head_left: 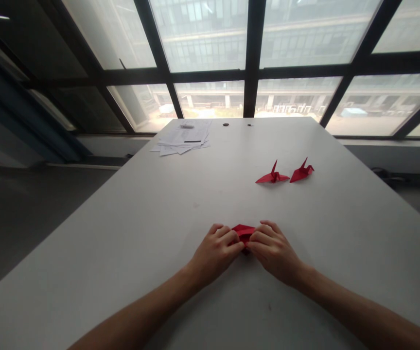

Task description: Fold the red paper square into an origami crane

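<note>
A piece of folded red paper (244,232) is between my two hands, low over the near middle of the white table (130,253). My left hand (219,247) grips its left side, fingers curled and thumb pointing inward. On the right side, my right hand (273,249) pinches the same paper, its thumb and fingers close to those of the left. Much of the paper is hidden behind the fingers, so its full shape cannot be made out. Farther off to the right stand two finished red paper cranes, one crane (272,177) beside the other crane (302,172).
Several loose white sheets (184,138) lie at the far left of the table, with a small pale item (187,126) and a dark pen-like strip (192,141) on them. Two round holes mark the far end. Large windows (202,34) rise beyond it.
</note>
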